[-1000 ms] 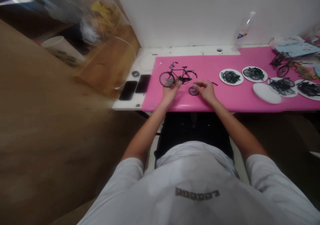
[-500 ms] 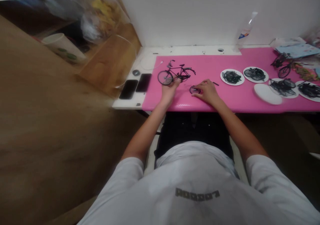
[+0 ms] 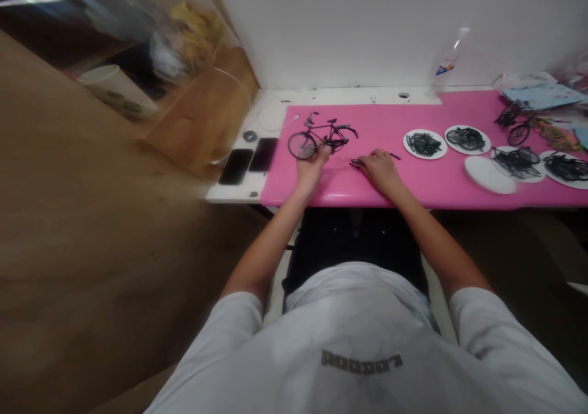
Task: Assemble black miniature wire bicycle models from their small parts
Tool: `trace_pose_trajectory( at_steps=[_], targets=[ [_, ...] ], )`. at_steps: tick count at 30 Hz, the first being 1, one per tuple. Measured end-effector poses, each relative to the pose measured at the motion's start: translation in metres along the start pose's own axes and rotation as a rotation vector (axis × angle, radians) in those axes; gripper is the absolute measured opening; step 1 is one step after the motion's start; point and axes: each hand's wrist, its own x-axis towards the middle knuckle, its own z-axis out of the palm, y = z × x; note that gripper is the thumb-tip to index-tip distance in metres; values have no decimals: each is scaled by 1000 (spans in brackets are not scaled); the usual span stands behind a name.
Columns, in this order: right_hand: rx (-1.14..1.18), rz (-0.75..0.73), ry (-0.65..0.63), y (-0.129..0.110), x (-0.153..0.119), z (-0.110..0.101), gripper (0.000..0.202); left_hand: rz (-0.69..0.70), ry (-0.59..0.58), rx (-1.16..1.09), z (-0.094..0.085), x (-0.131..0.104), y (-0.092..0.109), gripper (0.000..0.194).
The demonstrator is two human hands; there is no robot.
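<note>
My left hand (image 3: 314, 164) is closed on the underside of a black model bicycle (image 3: 323, 136), holding it upright over the pink mat. The bicycle has a spoked front wheel at the left, handlebars and a seat; its rear end shows a curved mudguard. To the right, my right hand (image 3: 377, 168) pinches a small dark model wheel (image 3: 356, 163), seen nearly edge-on and partly hidden by the fingers. Just beyond that hand, a thin black stick-like piece (image 3: 394, 155) lies on the mat.
Dark parts fill several white plates, the nearest plate (image 3: 444, 152) among them. A white lid-like dish (image 3: 489, 176) overlaps another. Two phones (image 3: 236, 166) lie left of the pink mat (image 3: 381, 117). A clear bottle (image 3: 449, 59) stands behind; another model bicycle (image 3: 519, 133) is far right.
The small wheel in my right hand has turned from facing the camera to nearly edge-on. My left hand and the bicycle stay about where they were.
</note>
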Motion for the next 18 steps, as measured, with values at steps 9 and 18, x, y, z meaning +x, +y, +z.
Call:
trace_pose_trajectory(
  at_steps=[9,18],
  targets=[
    [365,55,290,3,1,-2,31,59,-33,22,0,4,-2,63],
    [1180,147,393,-22,7,-36,52,112,-30,32,4,0,0,63]
  ],
)
